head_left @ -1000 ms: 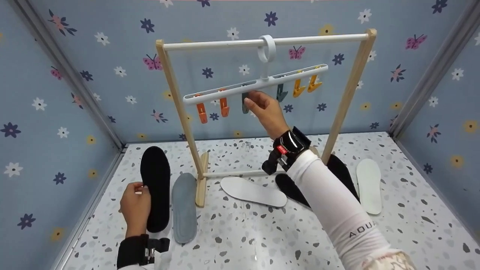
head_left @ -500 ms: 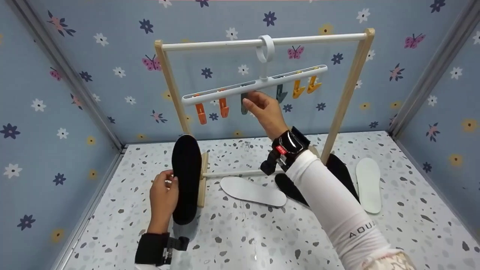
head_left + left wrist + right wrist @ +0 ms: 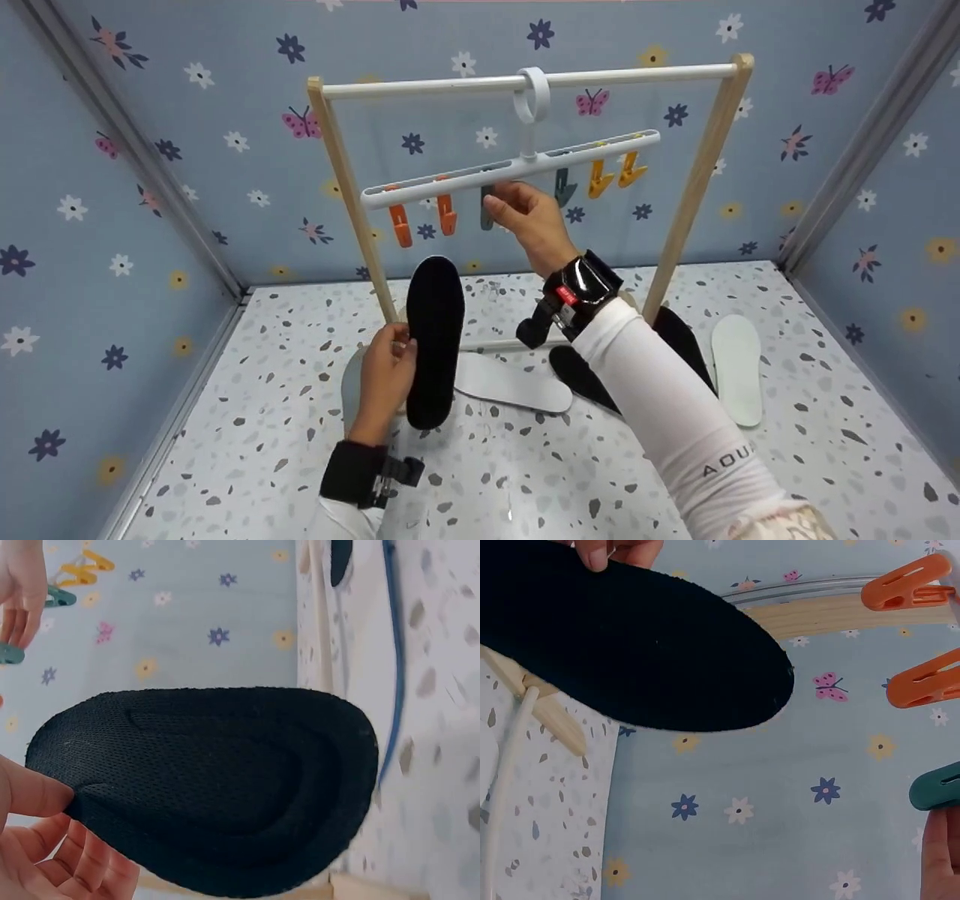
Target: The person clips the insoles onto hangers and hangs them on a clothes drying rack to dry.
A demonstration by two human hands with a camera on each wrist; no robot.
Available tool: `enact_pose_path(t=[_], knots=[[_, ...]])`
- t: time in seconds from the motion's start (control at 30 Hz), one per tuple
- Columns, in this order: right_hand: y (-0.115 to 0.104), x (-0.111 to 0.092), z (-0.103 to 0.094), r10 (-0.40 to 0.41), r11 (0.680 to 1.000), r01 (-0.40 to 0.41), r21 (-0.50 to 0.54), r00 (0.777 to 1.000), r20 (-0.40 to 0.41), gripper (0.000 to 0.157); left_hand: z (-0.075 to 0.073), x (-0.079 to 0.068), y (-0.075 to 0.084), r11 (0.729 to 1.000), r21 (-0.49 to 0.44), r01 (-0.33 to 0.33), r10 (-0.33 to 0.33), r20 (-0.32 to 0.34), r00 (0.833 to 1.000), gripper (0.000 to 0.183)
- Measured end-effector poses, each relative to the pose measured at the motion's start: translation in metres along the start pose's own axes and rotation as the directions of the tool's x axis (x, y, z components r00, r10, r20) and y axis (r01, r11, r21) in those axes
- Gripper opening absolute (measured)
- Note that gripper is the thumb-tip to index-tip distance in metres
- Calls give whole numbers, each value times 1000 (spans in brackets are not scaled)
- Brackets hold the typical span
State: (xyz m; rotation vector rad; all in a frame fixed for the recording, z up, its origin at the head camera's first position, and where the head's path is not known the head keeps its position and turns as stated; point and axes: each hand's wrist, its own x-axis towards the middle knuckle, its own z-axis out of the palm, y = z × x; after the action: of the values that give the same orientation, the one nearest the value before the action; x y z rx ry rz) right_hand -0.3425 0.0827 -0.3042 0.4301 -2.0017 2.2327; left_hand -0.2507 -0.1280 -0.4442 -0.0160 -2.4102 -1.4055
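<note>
My left hand (image 3: 386, 379) pinches a black shoe insole (image 3: 436, 341) by its long edge, thumb on one face and fingers behind. The insole is upright, its rounded tip below the hanger. In the left wrist view, the thumb (image 3: 41, 791) presses on the insole's textured face. My right hand (image 3: 534, 221) pinches a dark green clothespin (image 3: 487, 216) hanging from a white clip hanger (image 3: 442, 184). Only the tip of that green clothespin (image 3: 936, 787) and a finger appear in the right wrist view. The insole and clothespin are apart.
The hanger hooks over a wooden rack's white rail (image 3: 427, 88). Orange clothespins (image 3: 401, 225), another green one (image 3: 564, 187) and yellow ones (image 3: 598, 180) hang beside. On the speckled surface lie a grey insole (image 3: 351, 390), white insoles (image 3: 514, 382) and black insoles (image 3: 581, 375).
My left hand has carried the black insole rightward and upward, from beside the grey insole to below the hanger. My right hand has stayed at the green clothespin.
</note>
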Motion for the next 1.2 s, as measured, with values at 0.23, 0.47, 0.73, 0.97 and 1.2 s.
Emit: enact_pose_path(t=[0.23,0.47,0.73,0.97,1.2], knots=[[-3,0,1,24,997,-25,66,1000,10,16,18,2,11,995,2,-104,104,9,995,16],[-3,0,2,8,993,-11,121,1000,19,7,30,6,18,987,-6,-160,160,-2,987,14],[-5,1,6,61,989,-60,138,998,1,8,38,8,22,982,-23,-187,186,-33,982,12],[-6,2,6,87,985,-82,150,996,-24,9,43,11,29,982,-33,-188,187,-25,982,12],[-7,3,6,85,984,-80,160,996,-28,6,43,13,35,979,-27,-202,201,-44,979,12]])
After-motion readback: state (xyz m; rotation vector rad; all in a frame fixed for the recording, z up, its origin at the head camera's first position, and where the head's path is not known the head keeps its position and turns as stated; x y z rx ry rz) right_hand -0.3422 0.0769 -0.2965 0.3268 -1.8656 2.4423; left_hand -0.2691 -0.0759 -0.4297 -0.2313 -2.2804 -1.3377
